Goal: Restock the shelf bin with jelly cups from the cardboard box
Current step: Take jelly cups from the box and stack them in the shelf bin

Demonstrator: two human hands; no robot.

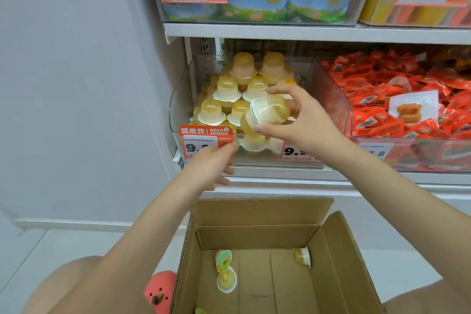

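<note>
Holding a jelly cup (270, 113) pinched in her right hand (303, 122) over the shelf bin (178, 99), she must set it down, then reach to the cardboard box (339, 250) at six o'clock, where few remain.

Shelf bin (331, 89): clear plastic, on the lower shelf, stacked high with upturned yellow jelly cups (226, 88).
Held cups (270, 112): two, tilted sideways, above the bin's front edge.
Cardboard box (339, 250): open below the shelf; a few loose cups (225, 279) on its bottom.
</note>
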